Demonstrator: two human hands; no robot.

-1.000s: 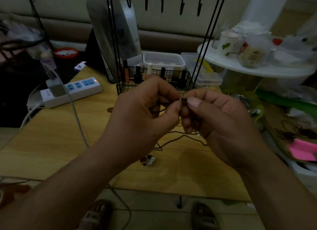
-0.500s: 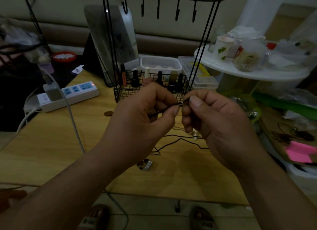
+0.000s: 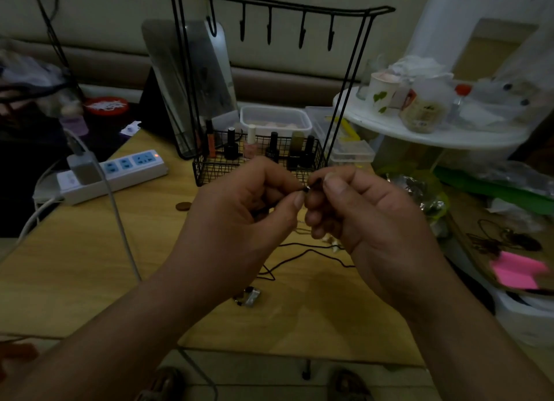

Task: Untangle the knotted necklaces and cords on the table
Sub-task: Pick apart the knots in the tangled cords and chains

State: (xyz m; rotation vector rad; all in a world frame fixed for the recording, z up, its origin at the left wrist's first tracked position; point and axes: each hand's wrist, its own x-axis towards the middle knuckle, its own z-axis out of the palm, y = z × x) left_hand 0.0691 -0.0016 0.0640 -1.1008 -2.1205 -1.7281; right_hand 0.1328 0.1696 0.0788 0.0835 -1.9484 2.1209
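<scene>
A thin black cord [image 3: 302, 255] trails in loops over the wooden table [image 3: 90, 266]. Its upper part is lifted between my hands. My left hand [image 3: 239, 221] pinches the cord between thumb and forefinger. My right hand [image 3: 359, 218] pinches a small dark bit of the same cord, fingertip to fingertip with the left, above the table's middle. A small silvery pendant [image 3: 250, 297] lies on the table below my left wrist. A few pale beads [image 3: 331, 242] show under my right hand. More dark cords [image 3: 503, 239] lie on a board at the right.
A black wire rack [image 3: 260, 167] with hooks and nail polish bottles stands just behind my hands. A white power strip [image 3: 117, 173] with a charger and white cable [image 3: 120, 224] lies at the left. A coin [image 3: 183, 206] is nearby. A cluttered white shelf [image 3: 434, 131] and pink notes [image 3: 518, 270] are right.
Both hands have stayed pinched together on the cord, drifting slightly as the view tilted. The cord's loops on the table look the same.
</scene>
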